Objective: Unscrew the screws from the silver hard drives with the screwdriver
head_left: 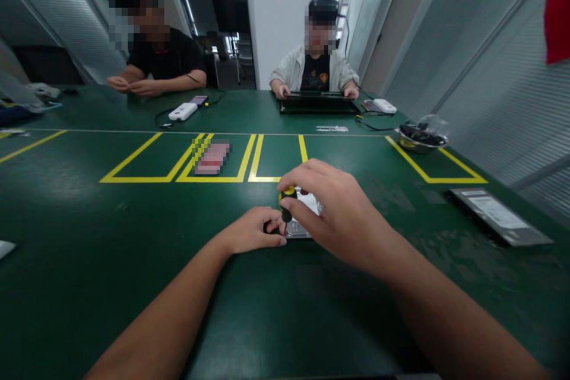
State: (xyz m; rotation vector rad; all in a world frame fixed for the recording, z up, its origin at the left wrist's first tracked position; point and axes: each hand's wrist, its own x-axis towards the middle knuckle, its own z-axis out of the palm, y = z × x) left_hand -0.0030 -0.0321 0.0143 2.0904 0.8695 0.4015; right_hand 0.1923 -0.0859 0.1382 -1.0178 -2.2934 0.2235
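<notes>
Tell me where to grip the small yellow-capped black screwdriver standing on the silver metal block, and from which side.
Grip the yellow-capped black screwdriver by its stubby handle under the cap, coming from above and the right. It stands upright over the silver metal block, leaving the handle free, while the left hand crowds the block's left edge. The right hand pinches it so.

Right of the grip: black flat package (499,217) | far right beyond: metal bowl (421,139) | straight beyond: black laptop (317,104), person seated (315,68) | beyond left: white power bank (182,111), yellow tape boxes (178,177) | under all: green table (89,249)
</notes>
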